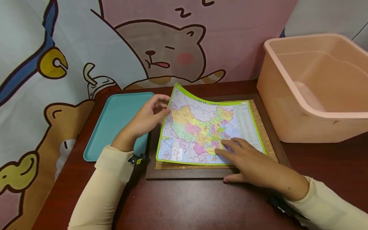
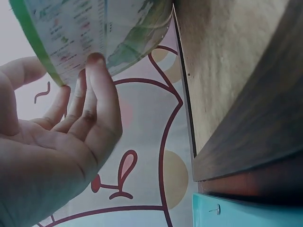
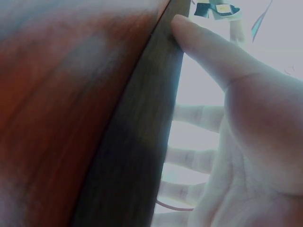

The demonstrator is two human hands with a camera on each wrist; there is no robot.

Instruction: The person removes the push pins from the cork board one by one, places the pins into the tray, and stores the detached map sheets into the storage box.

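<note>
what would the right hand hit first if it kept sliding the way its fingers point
Probably only more of the map: the right hand lies flat on it, fingers aimed up-left across the sheet toward its lifted edge; depth is unclear.

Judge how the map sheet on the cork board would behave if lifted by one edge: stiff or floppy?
Probably floppy: the map sheet curls upward where the left hand lifts its edge, while the right hand presses the other part flat on the cork board. It looks thin and light, bending under fingertips alone. Its glossy face may be a little slippery.
</note>
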